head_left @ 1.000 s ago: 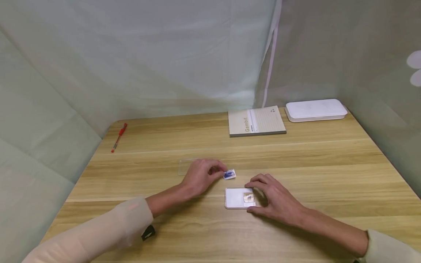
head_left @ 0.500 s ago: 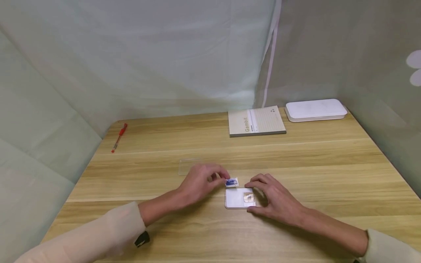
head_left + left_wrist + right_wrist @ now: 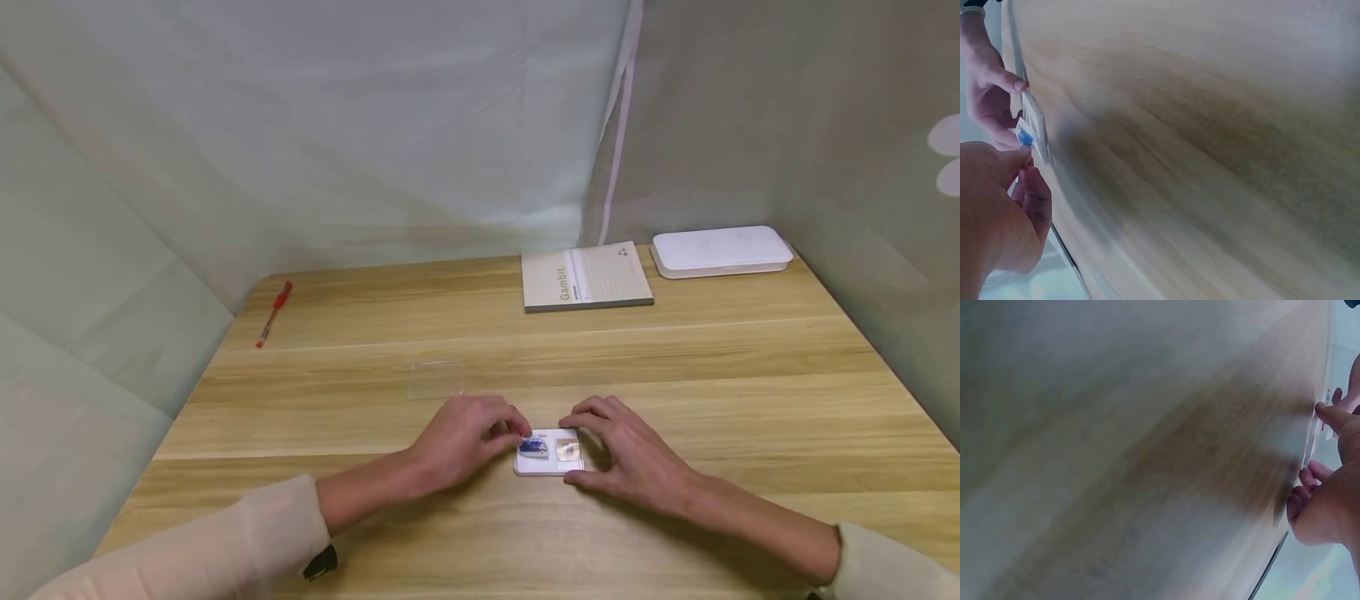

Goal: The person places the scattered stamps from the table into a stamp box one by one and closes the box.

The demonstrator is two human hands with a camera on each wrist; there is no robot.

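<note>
A flat white card-sized case point(image 3: 536, 468) lies on the table in the head view. My right hand point(image 3: 626, 457) holds its right end, thumb at the near edge and fingers at the far edge. Inside that end lies a small brownish stamp point(image 3: 567, 451). Between thumb and fingertips my left hand point(image 3: 467, 440) pinches a blue-and-white stamp point(image 3: 535, 447) over the case's left half. The left wrist view shows this stamp point(image 3: 1025, 136) tilted above the case point(image 3: 1039, 122); whether it touches the case I cannot tell.
A clear plastic lid point(image 3: 437, 380) lies just beyond my left hand. Farther back are a red pen point(image 3: 273, 312) on the left, a notebook point(image 3: 587, 277), and a white box point(image 3: 720, 251) at the right. Curtains point(image 3: 390, 133) surround the wooden table point(image 3: 420, 321).
My left hand has moved nearer and slightly right, bringing the blue stamp from beyond the case to above its left half. My right hand has stayed on the case.
</note>
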